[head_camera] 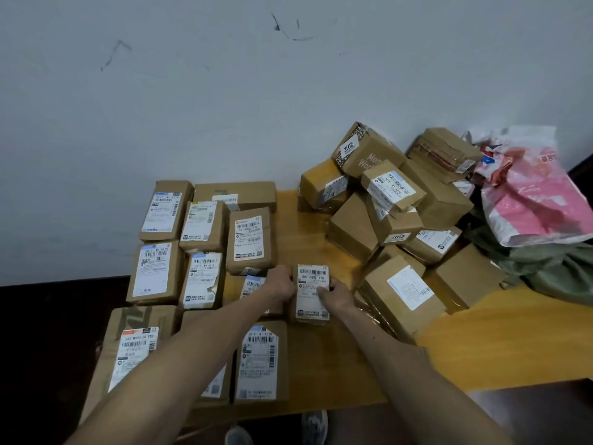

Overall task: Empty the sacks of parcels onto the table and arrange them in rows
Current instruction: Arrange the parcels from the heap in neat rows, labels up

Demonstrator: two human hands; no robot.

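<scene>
Small parcel (313,292), label up, sits between our two hands near the middle of the worktop (481,342); we cannot tell whether it rests on the wood or is just lifted off it. Our left hand (279,282) has its grip closed on the parcel's left edge, fingers curled round it. Our right hand (337,295) grips the right edge, with the thumb lying across the label.

To our left, the rows (205,232) of brown labelled parcels lie flat and close together, reaching back to the wall (224,107). Our left forearm crosses over the nearer ones and hides part of them.

To our right, a heap (385,200) of unsorted boxes is stacked at all angles against the wall. One tilted box (402,297) from it leans just beside our right hand, crowding that side. Behind the heap, a pink-and-white plastic bag (532,200) lies on a crumpled green sack (552,268) at the worktop's far right edge.
</scene>
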